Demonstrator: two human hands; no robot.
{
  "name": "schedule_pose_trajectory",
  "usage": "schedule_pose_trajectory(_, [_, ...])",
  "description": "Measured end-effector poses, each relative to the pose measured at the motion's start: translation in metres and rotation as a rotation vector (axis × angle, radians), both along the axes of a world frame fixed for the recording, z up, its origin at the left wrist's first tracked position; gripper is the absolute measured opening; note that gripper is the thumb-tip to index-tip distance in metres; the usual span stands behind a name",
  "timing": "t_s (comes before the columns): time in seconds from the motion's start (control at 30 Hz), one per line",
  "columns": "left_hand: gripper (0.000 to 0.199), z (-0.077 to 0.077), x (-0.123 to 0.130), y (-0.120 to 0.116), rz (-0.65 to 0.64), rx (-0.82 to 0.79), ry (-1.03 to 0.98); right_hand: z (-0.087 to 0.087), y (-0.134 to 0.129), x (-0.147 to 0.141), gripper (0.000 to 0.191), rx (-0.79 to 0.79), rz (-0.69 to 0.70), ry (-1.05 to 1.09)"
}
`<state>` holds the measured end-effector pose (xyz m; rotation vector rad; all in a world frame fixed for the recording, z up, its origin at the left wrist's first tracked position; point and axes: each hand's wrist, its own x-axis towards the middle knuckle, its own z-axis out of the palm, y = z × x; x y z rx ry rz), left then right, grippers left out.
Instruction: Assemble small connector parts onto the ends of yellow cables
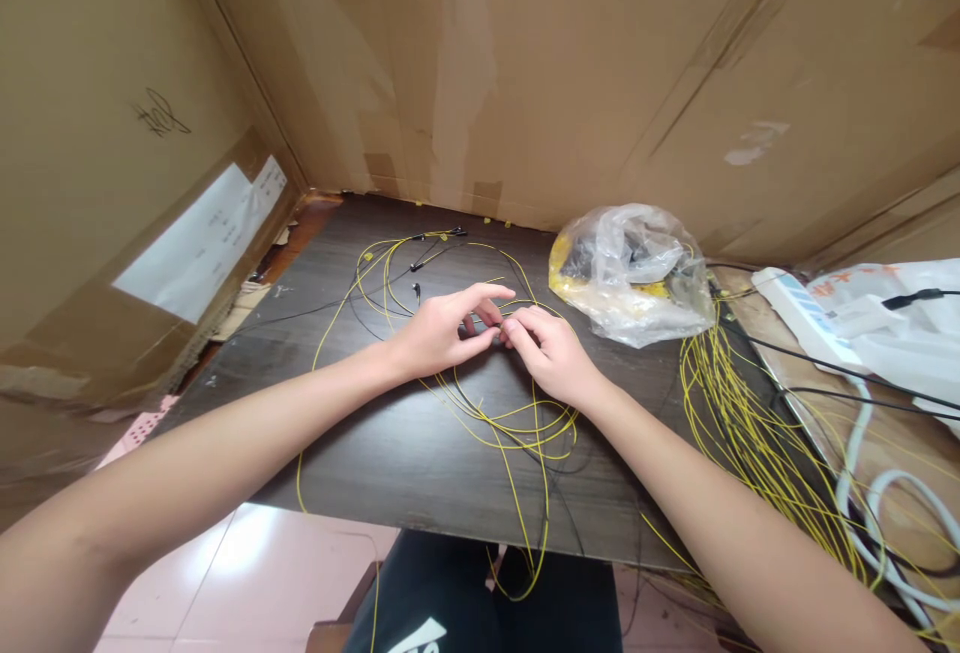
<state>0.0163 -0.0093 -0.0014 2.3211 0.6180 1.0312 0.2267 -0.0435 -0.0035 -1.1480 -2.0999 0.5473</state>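
Note:
My left hand [457, 330] and my right hand [547, 348] meet over the middle of the dark tabletop, fingertips almost touching. Thumb and fingers of the left hand pinch at a small thin piece that I cannot make out. The right hand's fingers are pressed together on the same spot, and what they hold is mostly hidden. Loops of thin yellow wire [517, 420], mixed with black wire, lie under and around both hands. Some loops hang over the front edge. Small black connectors [417, 290] on wire ends lie beyond the left hand.
A clear plastic bag [634, 273] with contents sits at the back right. Beside it a thick bundle of yellow wires [739, 413] drapes along the right edge. Farther right are a white power strip [806, 318] and a white cable [862, 463]. Cardboard walls [450, 63] enclose the table.

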Motion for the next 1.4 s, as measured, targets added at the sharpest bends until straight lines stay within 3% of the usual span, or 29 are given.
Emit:
schedule_pose_trajectory(0.37, [0.059,-0.0005,-0.0024,0.0017,0.008,0.001,0.012,-0.0013,0.0003,-0.0008,0.034,0.017,-0.008,0.000])
schedule_pose_trajectory(0.67, [0.046,-0.0019,0.0000,-0.0002,0.041,0.036,-0.005,-0.0003,0.0000,-0.0006,0.039,-0.017,0.004,0.031])
schedule_pose_trajectory(0.9, [0.048,-0.0017,0.0004,-0.0002,0.007,0.015,-0.031,0.0000,0.0018,0.0001,0.037,-0.090,0.033,0.051])
schedule_pose_trajectory(1.17, [0.053,-0.0013,-0.0001,0.0003,0.043,-0.001,-0.033,0.0006,-0.0022,-0.0033,0.011,-0.032,-0.039,0.116])
schedule_pose_trajectory(1.4, [0.052,-0.0022,-0.0010,0.0016,0.031,-0.008,-0.020,-0.0002,-0.0026,-0.0029,0.008,-0.031,-0.054,0.097])
